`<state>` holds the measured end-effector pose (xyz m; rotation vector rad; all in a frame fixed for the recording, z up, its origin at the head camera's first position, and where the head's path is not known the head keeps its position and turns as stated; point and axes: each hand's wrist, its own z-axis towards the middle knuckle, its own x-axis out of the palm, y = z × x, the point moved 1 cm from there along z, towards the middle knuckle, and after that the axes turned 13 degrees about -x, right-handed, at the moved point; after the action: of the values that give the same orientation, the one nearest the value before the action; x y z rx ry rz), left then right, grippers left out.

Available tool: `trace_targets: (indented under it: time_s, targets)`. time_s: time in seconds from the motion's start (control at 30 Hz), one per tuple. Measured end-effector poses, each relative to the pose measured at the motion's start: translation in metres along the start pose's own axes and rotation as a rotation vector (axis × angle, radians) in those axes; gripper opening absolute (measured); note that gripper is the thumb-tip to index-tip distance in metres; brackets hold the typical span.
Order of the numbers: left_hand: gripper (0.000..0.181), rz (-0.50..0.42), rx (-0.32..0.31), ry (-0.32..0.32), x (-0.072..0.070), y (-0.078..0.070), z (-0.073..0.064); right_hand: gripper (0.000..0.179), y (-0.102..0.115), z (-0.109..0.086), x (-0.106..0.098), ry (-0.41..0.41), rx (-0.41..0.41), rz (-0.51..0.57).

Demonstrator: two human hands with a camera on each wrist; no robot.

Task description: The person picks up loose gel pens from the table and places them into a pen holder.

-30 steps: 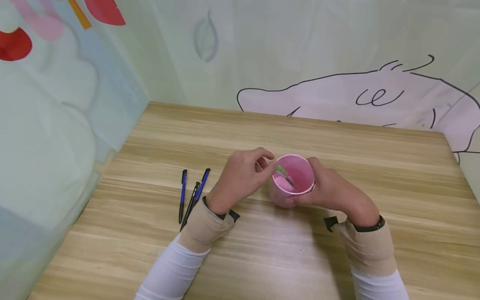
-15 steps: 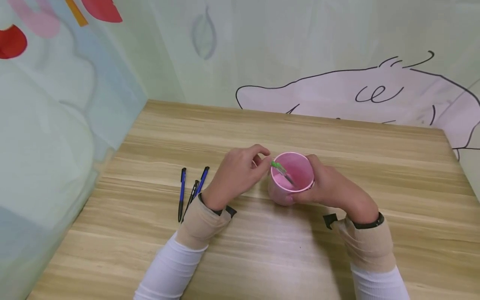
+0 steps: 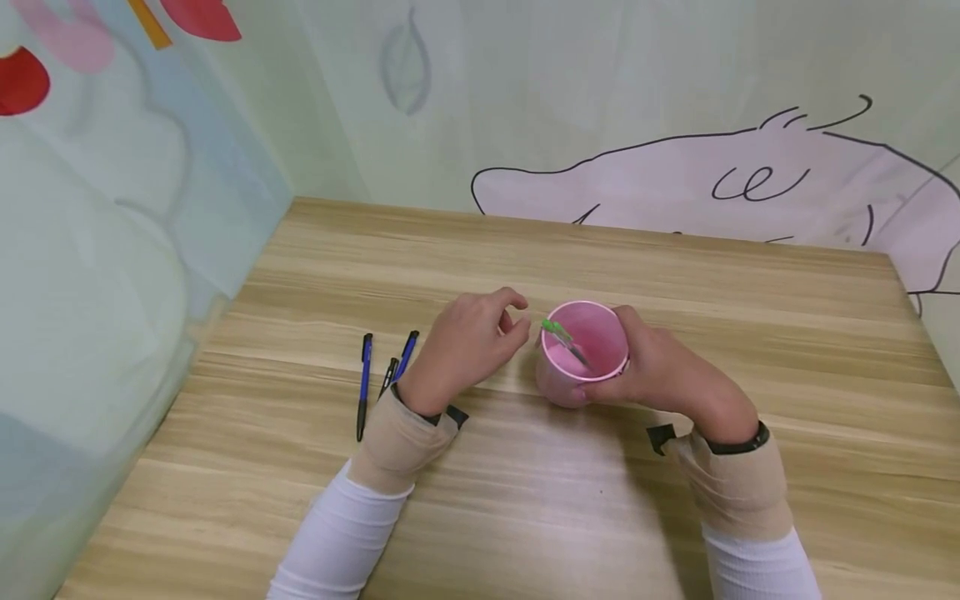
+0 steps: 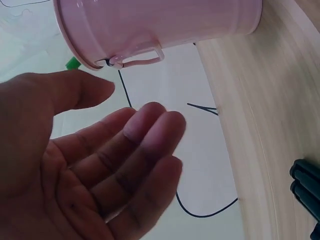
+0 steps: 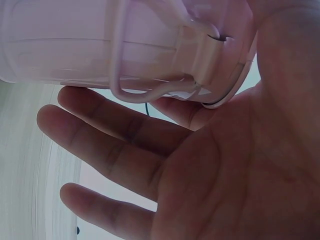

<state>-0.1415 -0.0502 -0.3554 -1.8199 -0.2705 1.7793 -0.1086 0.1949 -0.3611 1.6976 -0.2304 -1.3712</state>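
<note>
White sleeves and beige wrist wraps reach in from the bottom edge of the frame, over a wood-grain table; left of centre, a blue-and-black pen lies just beside a second blue pen and a black pen, both partly hidden by the left arm; near the middle, the left hand holds nothing, its fingers loosely bent and its thumb just beside a pink bucket; right of centre, the right hand grips that bucket by its side, thumb at the near rim; a green-topped pen leans inside, its top at the bucket's left rim; across the upper right, a black-outlined cartoon figure spreads over a pale green backdrop.
</note>
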Motion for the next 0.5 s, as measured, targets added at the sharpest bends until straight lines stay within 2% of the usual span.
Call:
trace_targets:
  time_s: [0.5]
  targets:
    - [0.032, 0.091, -0.066, 0.03, 0.0016, 0.0045, -0.0001, 0.088, -0.0005, -0.0006, -0.0009, 0.003, -0.004, 0.003]
